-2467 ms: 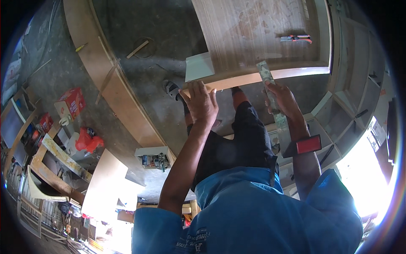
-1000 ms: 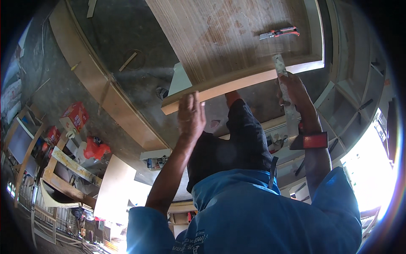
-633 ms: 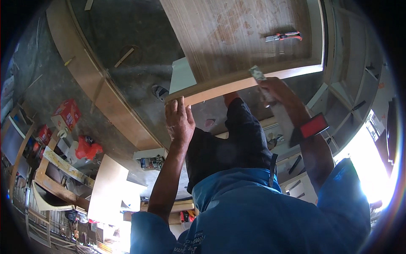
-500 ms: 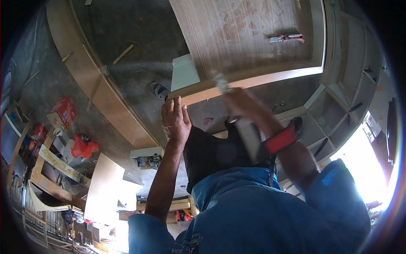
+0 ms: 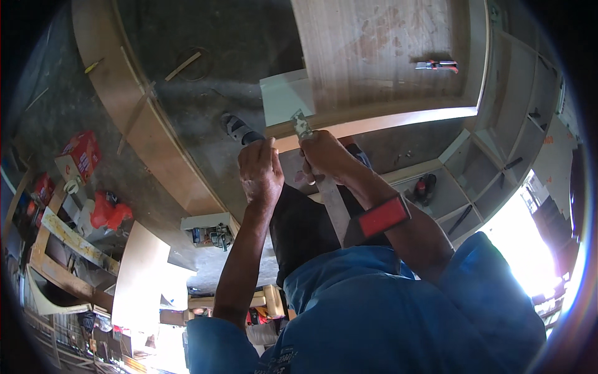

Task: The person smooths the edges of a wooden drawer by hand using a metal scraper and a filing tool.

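My left hand [image 5: 260, 171] is closed at the near left corner of a framed wooden panel [image 5: 398, 118], its fingers curled over the edge strip. Whether a small piece sits between thumb and finger is hidden. Beside it, my right hand [image 5: 327, 153] grips the wrapped end of a hatchet-like tool [image 5: 335, 209]. Its flat grey shaft runs back toward my body and ends in a black and red head over my right forearm. The exact kind of tool is not clear. A pale green sheet [image 5: 285, 96] lies beyond the panel's corner.
A red and grey utility knife [image 5: 438, 66] lies on the panel. To the left stretches a long curved board [image 5: 149, 137], with a yellow-handled tool [image 5: 93, 65] on it. A box of hardware [image 5: 212, 232], a red bag [image 5: 111, 212] and a shelf frame [image 5: 467, 165] stand around.
My right hand has come left and nearer my left hand, the tool's head swinging left with it. My left fingers have curled from lying flatter on the edge. The view has shifted slightly.
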{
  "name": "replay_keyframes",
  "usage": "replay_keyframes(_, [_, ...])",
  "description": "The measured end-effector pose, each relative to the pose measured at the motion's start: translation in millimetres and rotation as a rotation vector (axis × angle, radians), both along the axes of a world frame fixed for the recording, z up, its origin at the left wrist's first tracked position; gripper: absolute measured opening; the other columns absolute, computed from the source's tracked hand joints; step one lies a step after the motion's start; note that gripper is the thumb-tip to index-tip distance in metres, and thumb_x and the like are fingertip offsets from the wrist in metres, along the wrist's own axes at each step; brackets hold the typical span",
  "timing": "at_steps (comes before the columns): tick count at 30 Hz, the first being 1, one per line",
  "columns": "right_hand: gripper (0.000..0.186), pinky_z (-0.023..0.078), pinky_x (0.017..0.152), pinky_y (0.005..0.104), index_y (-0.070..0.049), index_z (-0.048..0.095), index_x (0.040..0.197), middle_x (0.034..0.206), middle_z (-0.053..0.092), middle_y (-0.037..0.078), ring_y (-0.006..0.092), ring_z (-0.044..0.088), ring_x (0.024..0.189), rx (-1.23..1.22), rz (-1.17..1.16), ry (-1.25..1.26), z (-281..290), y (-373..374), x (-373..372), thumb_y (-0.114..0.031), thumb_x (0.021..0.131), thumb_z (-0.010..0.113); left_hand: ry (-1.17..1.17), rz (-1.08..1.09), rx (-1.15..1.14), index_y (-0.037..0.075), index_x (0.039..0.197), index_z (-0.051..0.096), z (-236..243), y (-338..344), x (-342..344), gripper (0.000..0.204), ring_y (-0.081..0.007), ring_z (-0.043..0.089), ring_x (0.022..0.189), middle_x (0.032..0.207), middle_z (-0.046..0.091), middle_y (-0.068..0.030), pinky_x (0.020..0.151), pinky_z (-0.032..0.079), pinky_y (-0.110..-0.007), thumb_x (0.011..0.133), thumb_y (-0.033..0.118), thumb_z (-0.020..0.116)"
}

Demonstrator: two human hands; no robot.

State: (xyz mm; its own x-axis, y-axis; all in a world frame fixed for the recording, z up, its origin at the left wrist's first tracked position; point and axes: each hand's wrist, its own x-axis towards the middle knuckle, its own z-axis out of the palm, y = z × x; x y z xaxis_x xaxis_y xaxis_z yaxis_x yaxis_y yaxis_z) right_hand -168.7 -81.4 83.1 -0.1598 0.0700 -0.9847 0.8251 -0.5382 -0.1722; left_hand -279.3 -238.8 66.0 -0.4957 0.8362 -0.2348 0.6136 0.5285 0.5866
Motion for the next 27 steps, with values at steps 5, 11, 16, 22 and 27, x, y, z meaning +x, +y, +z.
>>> replay_keyframes(5, [0.026,0.056,0.052,0.0374,-0.002,0.063,0.091,0.074,0.063,0.011,0.021,0.065,0.06,0.027,0.022,0.118,-7.9,48.0,37.2,-0.027,0.095,0.059,0.036,0.046,-0.002,0.002,0.113,0.063,5.7,-15.8,-13.6,0.031,-0.0302,0.063,0.096,0.101,0.064,-0.0122,0.087,0.048,-0.043,0.083,0.007,0.07])
replay_keyframes(11, [0.021,0.056,0.069,0.0417,-0.001,0.067,0.092,0.082,0.069,0.015,0.0269,0.069,0.071,0.086,0.496,0.287,-27.8,-5.9,-25.6,-0.019,0.092,0.056,-0.034,0.211,-0.022,0.003,0.111,0.063,0.5,-45.7,-12.8,0.028,-0.0316,0.064,0.096,0.102,0.064,-0.0125,0.085,0.049,-0.043,0.085,0.012,0.072])
replay_keyframes(16, [0.029,0.057,0.074,0.0401,-0.002,0.071,0.093,0.087,0.073,0.019,0.0268,0.073,0.08,0.189,0.988,0.485,-54.4,20.5,12.9,-0.024,0.094,0.053,-0.091,0.362,-0.144,0.002,0.107,0.066,4.6,-92.7,-10.0,0.023,-0.0336,0.063,0.096,0.101,0.064,-0.0142,0.086,0.048,-0.045,0.091,0.019,0.067])
replay_keyframes(22, [0.022,0.055,0.07,0.0443,-0.005,0.065,0.096,0.081,0.067,0.013,0.0302,0.067,0.069,0.196,0.57,0.352,-36.0,-67.0,-36.2,-0.025,0.09,0.059,-0.17,0.439,-0.257,0.001,0.107,0.066,-8.6,-127.6,-5.2,0.026,-0.037,0.063,0.1,0.107,0.062,-0.0161,0.086,0.048,-0.046,0.088,0.018,0.066])
replay_keyframes(27, [0.021,0.054,0.049,0.0403,-0.001,0.058,0.1,0.082,0.063,0.015,0.0251,0.065,0.06,0.196,0.249,0.223,0.3,-38.1,9.0,-0.02,0.092,0.061,-0.213,0.479,-0.29,0.001,0.108,0.066,-4.6,-137.6,-12.8,0.027,-0.0371,0.062,0.101,0.108,0.062,-0.0157,0.086,0.048,-0.046,0.087,0.018,0.065])
